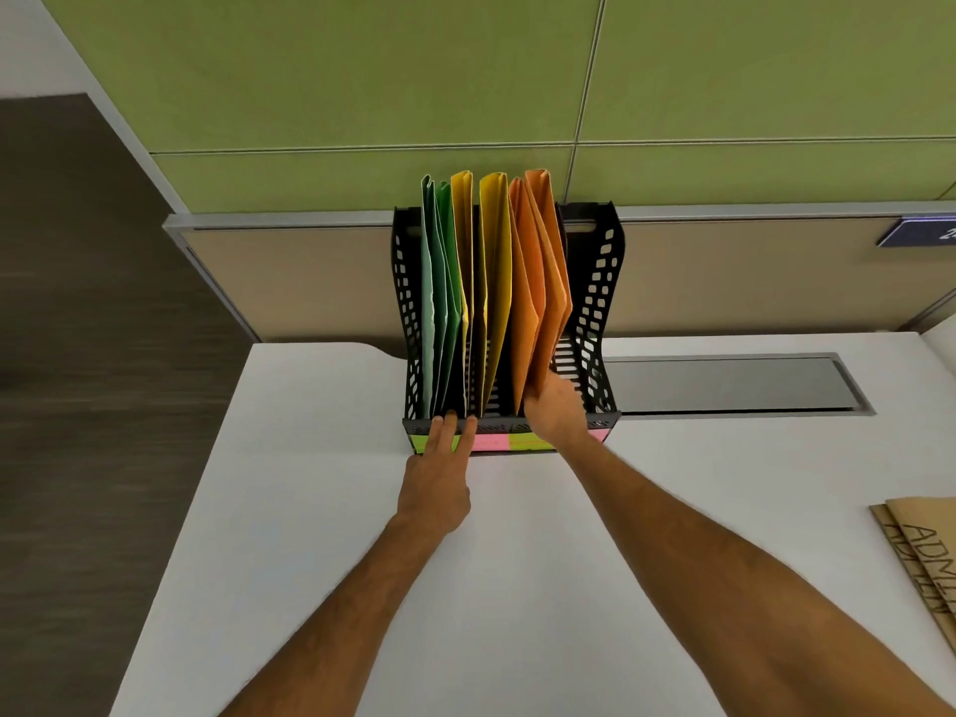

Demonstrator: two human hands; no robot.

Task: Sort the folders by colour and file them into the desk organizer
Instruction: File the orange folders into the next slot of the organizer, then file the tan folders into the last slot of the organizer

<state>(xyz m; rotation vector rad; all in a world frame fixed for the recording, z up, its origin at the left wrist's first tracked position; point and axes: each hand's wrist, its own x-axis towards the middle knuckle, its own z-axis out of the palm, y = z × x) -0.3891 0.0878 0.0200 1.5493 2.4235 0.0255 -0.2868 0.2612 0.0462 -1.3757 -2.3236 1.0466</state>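
Note:
A black perforated desk organizer stands at the back of the white desk. In it stand green folders on the left, yellow folders in the middle and orange folders on the right. Coloured sticky labels line its front edge. My right hand grips the lower front edge of the rightmost orange folder inside its slot. My left hand rests two straight fingers on the organizer's front rim below the green folders.
Brown paper folders with printed lettering lie at the desk's right edge. A grey cable-tray lid is set into the desk right of the organizer. A green and beige partition rises behind. Dark floor lies to the left.

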